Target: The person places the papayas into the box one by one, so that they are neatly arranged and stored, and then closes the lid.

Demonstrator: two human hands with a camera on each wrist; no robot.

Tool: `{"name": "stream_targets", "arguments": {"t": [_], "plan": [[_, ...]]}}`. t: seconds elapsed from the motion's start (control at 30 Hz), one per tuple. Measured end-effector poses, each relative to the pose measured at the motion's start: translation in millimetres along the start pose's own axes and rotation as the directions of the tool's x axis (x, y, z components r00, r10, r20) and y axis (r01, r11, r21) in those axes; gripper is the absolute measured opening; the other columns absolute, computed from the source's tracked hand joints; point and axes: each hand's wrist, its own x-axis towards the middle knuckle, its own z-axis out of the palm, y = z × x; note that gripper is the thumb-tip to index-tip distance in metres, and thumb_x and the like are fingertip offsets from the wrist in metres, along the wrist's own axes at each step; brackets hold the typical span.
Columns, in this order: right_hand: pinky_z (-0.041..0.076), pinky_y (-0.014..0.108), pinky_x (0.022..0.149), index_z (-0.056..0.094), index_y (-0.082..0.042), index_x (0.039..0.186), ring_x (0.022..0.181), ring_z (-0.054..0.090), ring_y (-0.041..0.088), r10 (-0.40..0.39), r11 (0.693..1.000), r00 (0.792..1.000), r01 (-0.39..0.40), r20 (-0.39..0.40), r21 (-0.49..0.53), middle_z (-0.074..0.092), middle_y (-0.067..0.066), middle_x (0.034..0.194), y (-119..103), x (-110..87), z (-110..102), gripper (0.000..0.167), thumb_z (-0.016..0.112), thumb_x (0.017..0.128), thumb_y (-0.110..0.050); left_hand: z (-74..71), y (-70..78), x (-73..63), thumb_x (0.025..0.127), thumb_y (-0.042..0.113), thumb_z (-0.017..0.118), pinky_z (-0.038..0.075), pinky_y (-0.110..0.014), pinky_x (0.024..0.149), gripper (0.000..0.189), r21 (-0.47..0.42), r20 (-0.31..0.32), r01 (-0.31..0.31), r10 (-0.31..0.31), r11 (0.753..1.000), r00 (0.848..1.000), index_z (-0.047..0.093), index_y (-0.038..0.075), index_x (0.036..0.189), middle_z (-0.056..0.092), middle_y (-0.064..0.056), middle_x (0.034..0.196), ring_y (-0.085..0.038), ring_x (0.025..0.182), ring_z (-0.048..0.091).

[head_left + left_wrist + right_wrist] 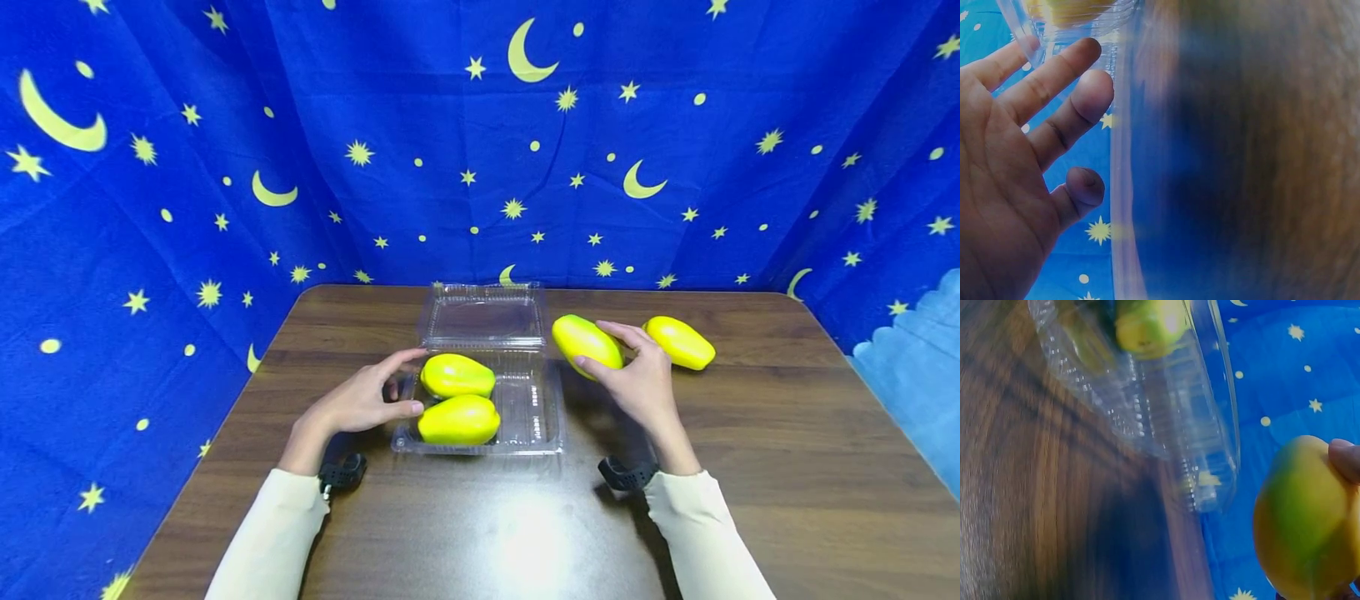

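My right hand [637, 375] grips an oblong yellow fruit [587, 345] with a green end, thumb on the near side and fingers over the far side. It holds the fruit to the right of a clear plastic clamshell box [525, 446], whose lid [483, 321] lies folded back. Two similar fruits, a far one [457, 376] and a near one [459, 421], lie side by side in the left of the box. Thumb and fingers spread, my left hand [360, 400] is at the box's left edge; the left wrist view shows its fingertips [1094, 97] close by the plastic.
Another yellow fruit [679, 342] lies on the brown wooden table [787, 433], just behind and right of my right hand. A blue cloth [420, 192] with moons and stars hangs along the table's back and sides. Light blue fabric [911, 375] shows at the far right.
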Motion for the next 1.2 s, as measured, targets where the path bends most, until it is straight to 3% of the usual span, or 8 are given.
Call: {"name": "stream_targets", "arguments": {"t": [0.43,0.93,1.2], "plan": [[0.045,0.005,0.084,0.07,-0.004,0.122,0.112,0.066,0.028,-0.041,0.994,0.999,0.042,-0.016,0.101,0.069,0.014,0.121,-12,5.4,16,0.058,0.093,0.07,-0.014,0.2,0.1,-0.6,0.087,0.05,0.074,0.045,-0.032,0.07,0.082,0.002,0.0,0.012,-0.012,1.0,1.0,0.031,0.035,0.155,0.06,0.001,0.135,-0.018,0.086,0.055],[0.052,0.023,0.089,0.069,-0.007,0.126,0.114,0.065,0.022,-0.074,0.988,0.995,0.063,0.069,0.142,0.067,0.007,0.126,-19,8.4,32,0.058,0.091,0.073,-0.017,1.3,0.4,-0.3,0.088,0.052,0.073,0.046,-0.032,0.07,0.082,0.015,-0.001,0.002,-0.002,1.0,1.0,0.03,0.036,0.155,0.06,0.001,0.137,-0.018,0.087,0.055],[0.054,0.027,0.094,0.068,-0.01,0.128,0.115,0.064,0.024,-0.126,0.968,0.981,0.089,0.147,0.235,0.065,0.008,0.128,-15,9.2,43,0.057,0.09,0.075,-0.015,0.8,-0.1,-0.2,0.088,0.053,0.073,0.045,-0.031,0.069,0.081,0.017,0.001,0.006,-0.006,1.0,1.0,0.029,0.039,0.155,0.06,0.001,0.136,-0.018,0.087,0.056]]}}
